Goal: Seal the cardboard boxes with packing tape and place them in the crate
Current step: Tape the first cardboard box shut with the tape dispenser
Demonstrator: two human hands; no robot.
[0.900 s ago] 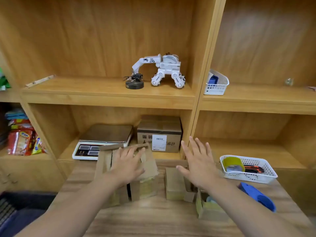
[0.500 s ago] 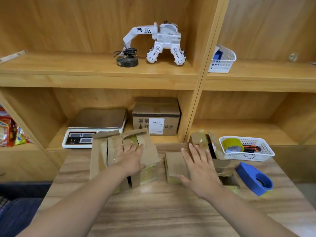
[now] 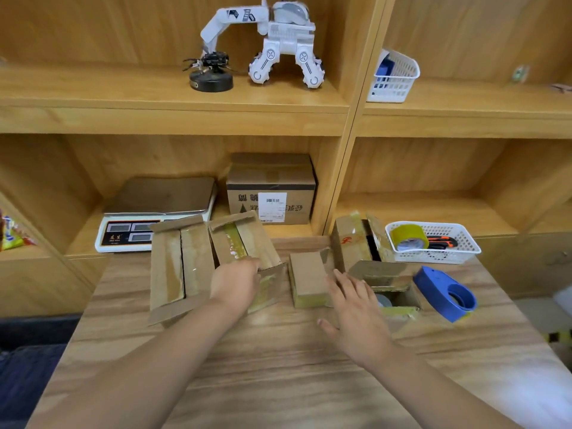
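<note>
Several cardboard boxes stand at the back of the wooden table (image 3: 278, 366). A long box (image 3: 178, 264) lies at the left. Beside it a second box (image 3: 244, 239) with tape along its seam sits tilted, and my left hand (image 3: 236, 283) grips its near end, fingers curled out of sight. A small closed box (image 3: 308, 278) stands in the middle. To its right is an open box (image 3: 356, 243) with raised flaps. My right hand (image 3: 356, 314) hovers open with fingers spread, its tips between the small box and the open box.
A blue tape dispenser (image 3: 445, 292) lies at the right. Behind it a white basket (image 3: 464, 252) holds a tape roll (image 3: 408, 238) and an orange cutter (image 3: 441, 243). On the shelf are a scale (image 3: 154, 221) and a labelled box (image 3: 270, 190). Something dark blue (image 3: 24, 373) sits low left.
My left hand slid from flat on the tilted box's top to its near end. My right hand drew back from over the small box to its right side. The view dropped lower.
</note>
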